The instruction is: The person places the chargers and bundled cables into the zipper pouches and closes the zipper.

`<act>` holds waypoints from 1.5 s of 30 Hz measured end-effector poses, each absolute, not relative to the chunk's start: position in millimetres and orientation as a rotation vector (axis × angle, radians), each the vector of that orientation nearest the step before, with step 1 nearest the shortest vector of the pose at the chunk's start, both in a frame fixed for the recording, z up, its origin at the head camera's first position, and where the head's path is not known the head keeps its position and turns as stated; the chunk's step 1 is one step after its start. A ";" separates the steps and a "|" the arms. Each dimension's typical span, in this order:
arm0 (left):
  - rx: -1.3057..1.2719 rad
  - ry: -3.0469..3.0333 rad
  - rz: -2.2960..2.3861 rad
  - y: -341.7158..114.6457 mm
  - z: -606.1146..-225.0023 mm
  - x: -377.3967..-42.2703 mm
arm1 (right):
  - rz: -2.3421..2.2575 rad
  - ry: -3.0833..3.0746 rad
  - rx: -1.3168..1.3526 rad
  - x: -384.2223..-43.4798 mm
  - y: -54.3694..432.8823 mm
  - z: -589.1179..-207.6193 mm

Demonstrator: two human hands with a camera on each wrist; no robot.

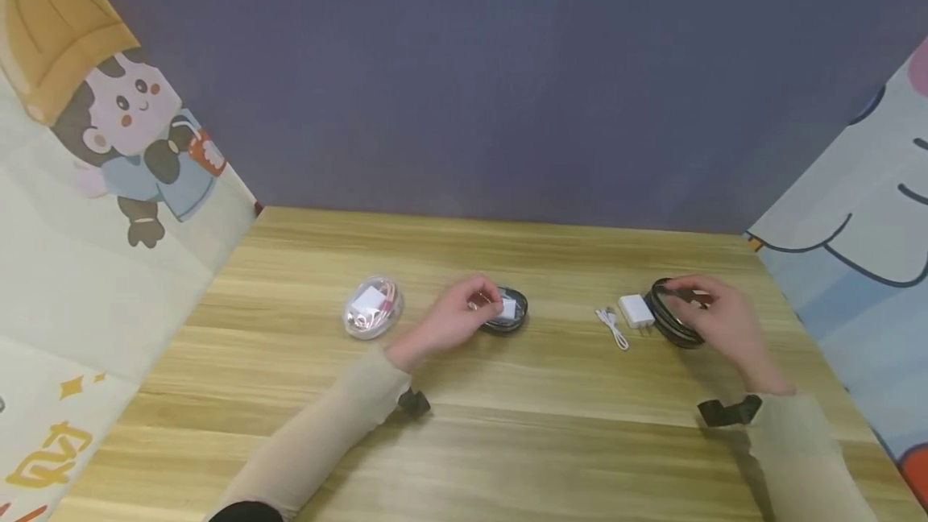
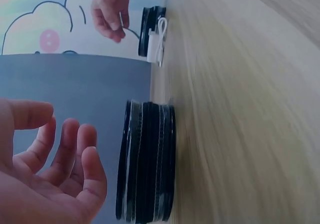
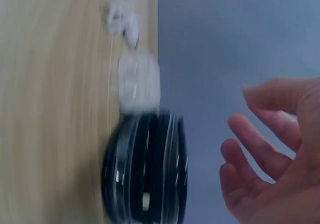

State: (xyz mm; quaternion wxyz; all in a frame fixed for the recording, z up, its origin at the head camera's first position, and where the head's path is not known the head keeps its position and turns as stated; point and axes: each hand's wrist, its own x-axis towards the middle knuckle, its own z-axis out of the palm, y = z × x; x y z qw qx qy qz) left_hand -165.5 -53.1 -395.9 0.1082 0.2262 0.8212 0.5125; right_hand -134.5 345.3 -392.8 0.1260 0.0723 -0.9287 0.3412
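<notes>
My left hand (image 1: 464,312) hovers over a small oval black zip case (image 1: 516,321), inside which something white shows. In the left wrist view its fingers (image 2: 92,171) are loosely bent beside the black zip case (image 2: 147,164), with a gap between them and nothing held. Above a second black zip case (image 1: 670,327) is my right hand (image 1: 714,316), partly covering it in the head view. The right wrist view shows these fingers (image 3: 245,166) loosely bent, apart from the case (image 3: 145,169) and holding nothing.
Against the right case sits a white charger plug (image 1: 636,311), with a bundled white cable (image 1: 613,327) to its left. A clear round case (image 1: 373,308) at left holds a white block and a cable. The wooden table (image 1: 507,441) meets a dark blue-grey panel (image 1: 493,87).
</notes>
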 end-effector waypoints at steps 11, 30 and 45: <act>0.808 2.343 1.506 -32.4 -394.7 -165.9 | 0.799 -2.956 0.370 -147.6 374.8 -400.7; 1.078 2.306 1.279 20.4 -389.0 -172.5 | 0.717 -3.094 0.106 -133.6 371.4 -398.3; 1.289 2.493 0.903 74.3 -384.0 -177.6 | 0.776 -3.074 -0.075 -131.8 365.7 -396.5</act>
